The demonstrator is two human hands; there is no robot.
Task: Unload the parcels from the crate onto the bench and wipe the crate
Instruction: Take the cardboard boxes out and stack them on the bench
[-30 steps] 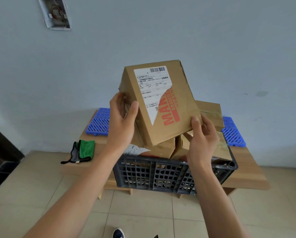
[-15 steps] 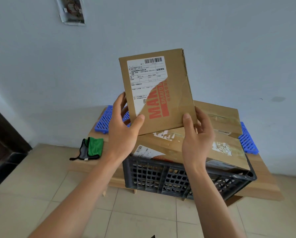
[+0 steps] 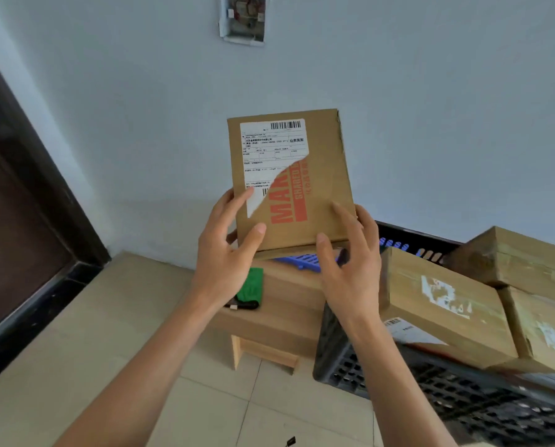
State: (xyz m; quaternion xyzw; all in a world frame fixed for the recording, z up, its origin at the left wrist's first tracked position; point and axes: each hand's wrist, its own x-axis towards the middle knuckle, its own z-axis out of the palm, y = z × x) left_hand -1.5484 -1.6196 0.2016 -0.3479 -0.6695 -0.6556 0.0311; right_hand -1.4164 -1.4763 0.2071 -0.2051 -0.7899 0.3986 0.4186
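Observation:
I hold a flat brown parcel [image 3: 318, 175] upright, its torn white label and red print facing me. My left hand [image 3: 227, 253] grips its lower left edge, thumb on the front. My right hand [image 3: 350, 269] grips the lower right corner, fingers round the side. The parcel's bottom edge hangs just over a blue mat [image 3: 302, 261] at the back of the wooden bench [image 3: 286, 311]. The black crate [image 3: 463, 404] stands at the right on the bench, with several brown parcels [image 3: 440, 304] in it.
A green and black cloth [image 3: 252, 285] lies on the bench's left end, below my left hand. A dark door [image 3: 18, 221] fills the left side. An open wall box [image 3: 243, 17] sits high on the pale wall. Tiled floor lies in front.
The parcel has moved left, away from the crate, and turned upright over the bench's left end. My view has swung left, so the crate now sits at the right.

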